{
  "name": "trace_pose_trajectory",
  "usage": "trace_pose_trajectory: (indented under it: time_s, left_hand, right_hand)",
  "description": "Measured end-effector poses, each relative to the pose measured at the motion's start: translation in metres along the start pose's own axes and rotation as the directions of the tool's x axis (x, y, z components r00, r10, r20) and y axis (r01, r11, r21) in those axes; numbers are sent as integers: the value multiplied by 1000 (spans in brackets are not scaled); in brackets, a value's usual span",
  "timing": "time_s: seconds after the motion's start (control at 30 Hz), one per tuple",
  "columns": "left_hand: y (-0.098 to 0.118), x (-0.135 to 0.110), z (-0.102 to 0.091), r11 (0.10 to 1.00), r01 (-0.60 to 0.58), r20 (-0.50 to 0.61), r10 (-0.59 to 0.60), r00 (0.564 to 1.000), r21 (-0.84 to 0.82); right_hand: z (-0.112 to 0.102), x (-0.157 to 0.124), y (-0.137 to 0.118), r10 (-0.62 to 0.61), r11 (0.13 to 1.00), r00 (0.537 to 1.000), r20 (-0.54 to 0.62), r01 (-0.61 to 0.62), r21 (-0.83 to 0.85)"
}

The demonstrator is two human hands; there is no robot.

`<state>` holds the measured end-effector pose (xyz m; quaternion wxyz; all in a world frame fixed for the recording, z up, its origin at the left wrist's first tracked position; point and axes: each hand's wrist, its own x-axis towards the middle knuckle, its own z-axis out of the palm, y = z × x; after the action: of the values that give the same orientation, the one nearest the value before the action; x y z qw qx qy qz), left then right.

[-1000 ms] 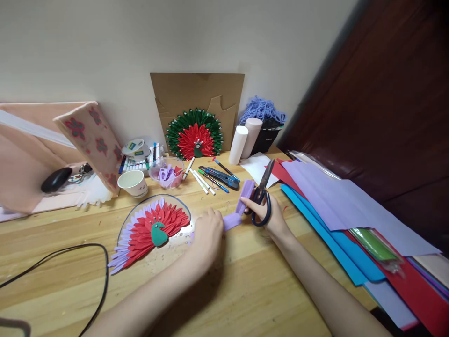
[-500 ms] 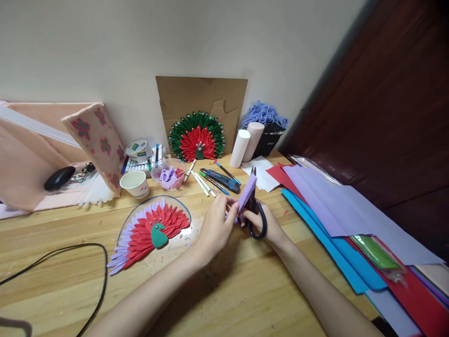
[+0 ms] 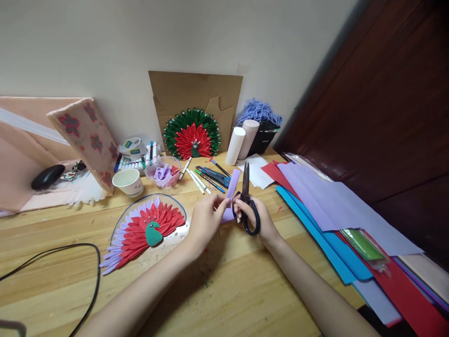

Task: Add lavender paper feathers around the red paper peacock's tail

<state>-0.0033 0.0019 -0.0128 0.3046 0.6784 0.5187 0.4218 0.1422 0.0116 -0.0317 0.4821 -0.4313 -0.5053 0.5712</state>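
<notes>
Over the middle of the table, my left hand [image 3: 207,220] pinches a purple paper strip [image 3: 233,185]. Part of the purple piece shows above the fingers and part below them. My right hand [image 3: 261,217] grips black-handled scissors [image 3: 247,187], their blades pointing up and away, just right of the strip. The blades look nearly closed and stand apart from the strip. To the left lies a clear sheet with a paper peacock [image 3: 154,233], its feathers red and purple and its body green.
A clear bowl of paper scraps [image 3: 163,174], a paper cup [image 3: 128,182] and several pens [image 3: 210,180] stand behind. Coloured sheets [image 3: 322,206] lie at right. A cardboard panel [image 3: 196,89] with a green-red peacock leans on the wall. A black cable [image 3: 96,276] curves at left.
The scissors have come away from the purple strip and now stand to its right, blades more upright. The left hand has shifted slightly left with the strip. The whole view has moved a little.
</notes>
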Motion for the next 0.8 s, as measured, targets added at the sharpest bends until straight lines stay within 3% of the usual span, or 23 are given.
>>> trace_pose_trajectory:
  time_s: [0.17, 0.47, 0.8]
  left_hand:
    - [2, -1, 1, 999, 52, 73, -50, 996, -14]
    - [1, 0, 2, 985, 159, 152, -149, 977, -60]
    - [-1, 0, 3, 987, 151, 161, -141, 977, -47]
  right_hand:
    - [-6, 2, 6, -50, 999, 996, -67, 49, -14]
    - [-5, 2, 7, 8, 1000, 999, -50, -7, 10]
    - [-7, 3, 12, 19, 999, 999, -28, -18, 31]
